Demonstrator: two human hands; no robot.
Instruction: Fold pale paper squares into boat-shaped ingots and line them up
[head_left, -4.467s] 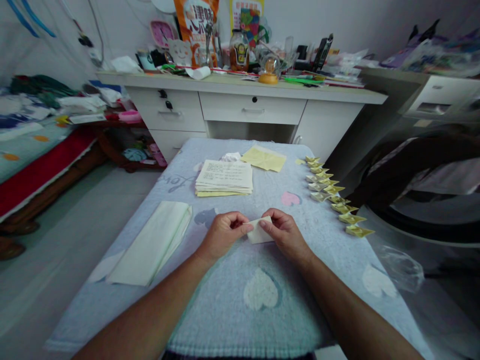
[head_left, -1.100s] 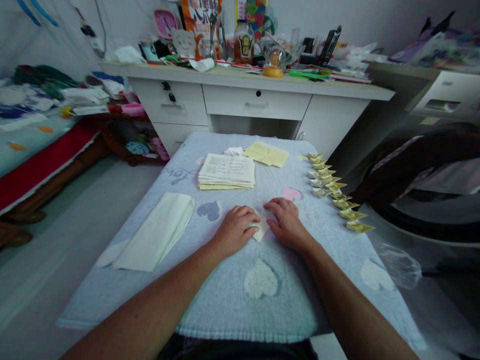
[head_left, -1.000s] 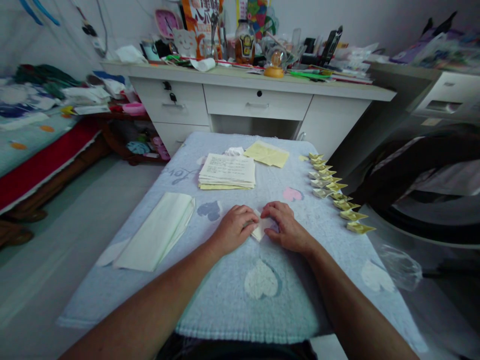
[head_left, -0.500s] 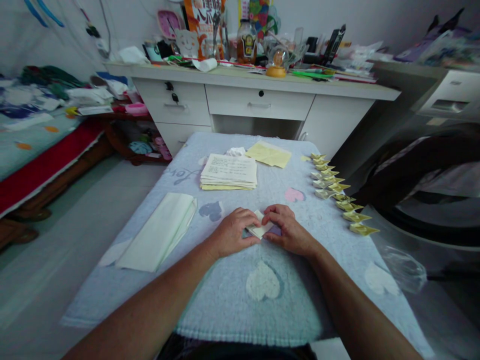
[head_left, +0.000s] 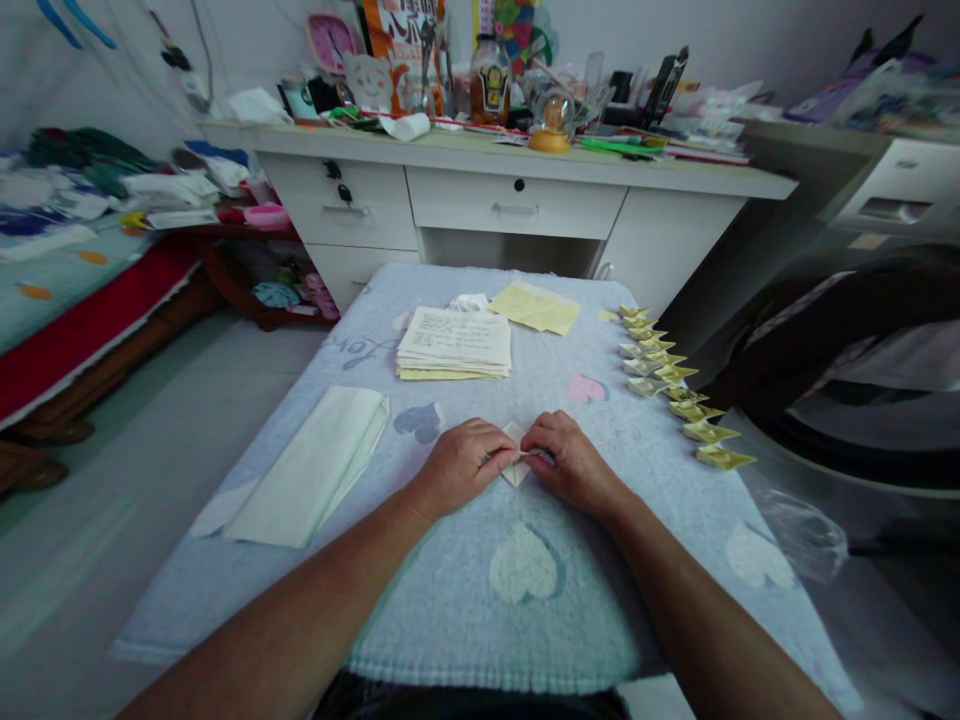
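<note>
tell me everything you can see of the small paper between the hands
The small paper is off-white, thin-looking and folded, roughly diamond-shaped, with a near and a far corner showing. The left hand and right hand pinch it from either side, covering its side corners; a thin edge shows between them. It sits on or just above the light-blue cloth; which, I cannot tell.

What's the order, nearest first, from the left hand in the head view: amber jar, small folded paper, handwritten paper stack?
1. Small folded paper: touching the left hand, on its right.
2. Handwritten paper stack: ahead, on the blue cloth.
3. Amber jar: beyond, on the desk.
</note>
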